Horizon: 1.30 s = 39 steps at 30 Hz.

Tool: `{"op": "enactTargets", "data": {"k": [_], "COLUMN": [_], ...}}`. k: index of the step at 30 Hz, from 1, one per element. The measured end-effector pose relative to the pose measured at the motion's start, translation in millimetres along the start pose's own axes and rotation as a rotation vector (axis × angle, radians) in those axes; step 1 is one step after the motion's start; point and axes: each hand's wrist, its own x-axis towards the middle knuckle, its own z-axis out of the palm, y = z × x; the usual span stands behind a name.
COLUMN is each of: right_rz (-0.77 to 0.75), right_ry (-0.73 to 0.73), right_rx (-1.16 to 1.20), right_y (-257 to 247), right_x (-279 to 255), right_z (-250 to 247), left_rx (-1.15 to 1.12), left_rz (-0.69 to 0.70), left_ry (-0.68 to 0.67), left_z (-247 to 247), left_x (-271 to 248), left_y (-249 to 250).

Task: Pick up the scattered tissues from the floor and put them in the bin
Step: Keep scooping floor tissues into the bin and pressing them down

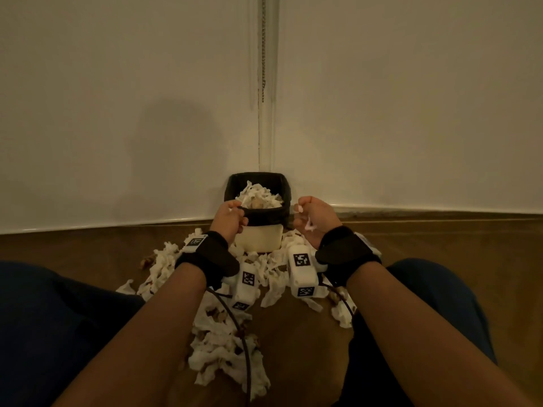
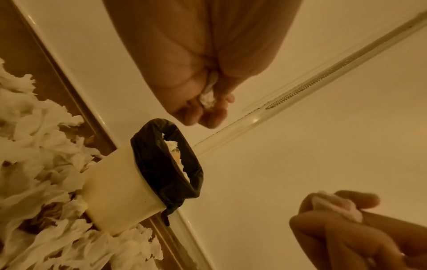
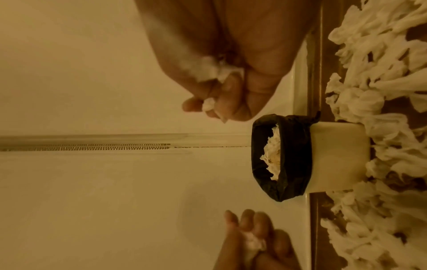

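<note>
A small cream bin [image 1: 258, 237] with a black liner [image 1: 266, 215] stands in the room corner, heaped with white tissues [image 1: 258, 196]. My left hand [image 1: 230, 220] is raised at the bin's left rim, fingers curled round a crumpled tissue [image 2: 208, 98]. At the bin's right rim my right hand [image 1: 311, 220] grips another crumpled tissue [image 3: 211, 70]. Many white tissues [image 1: 223, 345] lie scattered on the brown floor in front of the bin and between my knees.
White walls [image 1: 117, 113] meet behind the bin, with a vertical strip and bead chain [image 1: 263, 54] in the corner. My knees in dark trousers [image 1: 44, 318] flank the tissue pile. Cables [image 1: 245, 348] from the wrist cameras hang over the tissues.
</note>
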Motion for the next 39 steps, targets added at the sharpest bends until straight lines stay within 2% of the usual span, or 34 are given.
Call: {"op": "enactTargets", "data": {"k": [3,5,7,10,14,17,21,25,29,33,35,37,39], "right_rz": [0.039,0.109,0.138,0.094,0.046,-0.063,-0.243,-0.286,-0.262,-0.108,-0.056,-0.057,-0.076], "right_ry": [0.047,0.001,-0.039,-0.064,-0.090,-0.061,0.008,0.084,0.048,-0.004,-0.030,-0.094,-0.099], "right_rx": [0.035,0.112,0.056,-0.141,-0.170,-0.258,-0.326,-0.425,-0.517,-0.278,-0.248,-0.352,-0.440], "right_y": [-2.2,-2.6,-3.6,-5.8,-15.5,-29.2,-41.7,-36.5,-23.4,-12.7,-5.8,2.9,12.2], "right_x": [-4.5,-10.9,-16.4,-10.7,5.3,20.0,47.9,73.9,97.2,115.8,126.7,135.1,141.8], "right_z": [-0.8,2.3,5.5,8.3,0.6,-6.4,-18.0,-18.6,-4.6,12.3,18.1,22.6,26.0], "left_rx": [0.074,0.101,0.180,0.283,0.305,0.397,0.454,0.601,0.713,0.800,0.840,0.865,0.879], "left_rz": [0.066,0.043,0.027,0.059,0.146,0.200,0.260,0.321,0.393,0.438,0.433,0.411,0.390], "left_ry": [0.020,0.043,0.055,0.065,0.104,0.045,0.067,0.085,0.110,0.122,0.129,0.128,0.123], "left_z": [-1.4,-2.6,-3.9,-2.5,-0.4,0.3,3.6,7.8,6.7,5.1,4.3,2.8,1.6], "left_x": [-2.8,-2.3,-4.2,-6.8,-5.0,-1.8,9.0,25.3,46.7,68.5,81.4,93.1,103.4], "left_y": [6.5,10.4,12.9,13.0,10.1,4.7,5.0,5.0,6.6,6.6,5.1,2.9,-1.3]}}
